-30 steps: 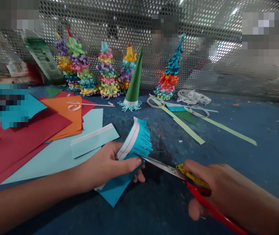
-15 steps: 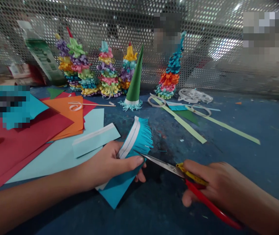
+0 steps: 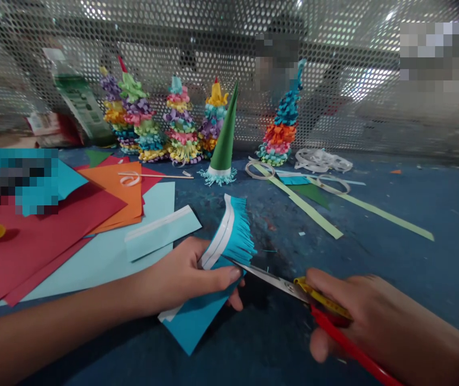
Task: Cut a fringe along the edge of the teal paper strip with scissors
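Observation:
A blue paper strip [image 3: 203,316], fringed along its far part and with white tape down one edge, is pinched between the thumb and fingers of my left hand [image 3: 197,273]. My right hand [image 3: 358,311] grips scissors [image 3: 280,284] with red and yellow handles. Their blades look nearly closed, the tip at the blue paper just beyond my left thumb. Left of the fringe, a pale blue taped strip [image 3: 163,233] lies on stacked paper. Behind the fringe stands a green paper cone [image 3: 224,145] with one pale blue fringed row at its base.
Red sheets [image 3: 52,230] and orange sheets [image 3: 120,187] lie at left. Several fringed colourful cones [image 3: 181,123] stand along the perforated metal panel [image 3: 229,48], with a leaning bottle [image 3: 80,102] left of them. Tape rolls [image 3: 259,169] and pale green strips [image 3: 313,214] lie right of centre.
The whole view has shifted slightly, so things appear lower and further right. Both hands keep their holds, and the scissors stay at the blue paper's edge.

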`<state>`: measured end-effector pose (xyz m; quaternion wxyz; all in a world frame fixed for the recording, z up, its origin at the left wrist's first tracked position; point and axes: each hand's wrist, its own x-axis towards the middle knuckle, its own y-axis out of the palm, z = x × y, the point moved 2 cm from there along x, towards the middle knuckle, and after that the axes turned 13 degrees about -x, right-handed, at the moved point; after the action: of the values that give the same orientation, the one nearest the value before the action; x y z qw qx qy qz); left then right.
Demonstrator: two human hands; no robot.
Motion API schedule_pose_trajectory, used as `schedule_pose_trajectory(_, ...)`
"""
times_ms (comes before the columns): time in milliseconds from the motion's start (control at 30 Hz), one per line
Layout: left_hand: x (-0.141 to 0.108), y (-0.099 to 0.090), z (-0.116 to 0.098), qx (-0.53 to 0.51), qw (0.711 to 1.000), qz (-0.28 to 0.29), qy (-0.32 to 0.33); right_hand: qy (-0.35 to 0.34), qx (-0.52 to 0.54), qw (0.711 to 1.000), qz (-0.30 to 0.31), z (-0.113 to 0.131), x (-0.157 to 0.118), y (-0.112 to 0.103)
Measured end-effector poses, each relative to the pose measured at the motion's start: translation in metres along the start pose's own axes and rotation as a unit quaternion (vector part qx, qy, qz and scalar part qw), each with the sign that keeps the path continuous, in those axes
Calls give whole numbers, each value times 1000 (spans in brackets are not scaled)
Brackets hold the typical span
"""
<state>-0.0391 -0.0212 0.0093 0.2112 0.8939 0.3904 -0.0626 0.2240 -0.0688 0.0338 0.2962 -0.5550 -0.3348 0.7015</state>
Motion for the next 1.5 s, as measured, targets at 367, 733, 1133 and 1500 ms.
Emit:
schedule_pose_trajectory(367, 1, 0, 2, -49, 998, -19, -22, -39, -4, 999, -35, -14, 7, 8)
schedule_pose_trajectory(733, 3, -3, 3, -59, 998, -37, 5, -54, 56, 997, -2, -16, -2, 2)
schedule_pose_trajectory(1133, 3, -3, 3, -43, 997, -63, 24, -17, 62, 998, -3, -9, -2, 1)
schedule_pose_trajectory(1500, 2, -3, 3, -17, 999, -46, 22, -34, 32, 999, 1, -9, 2, 0)
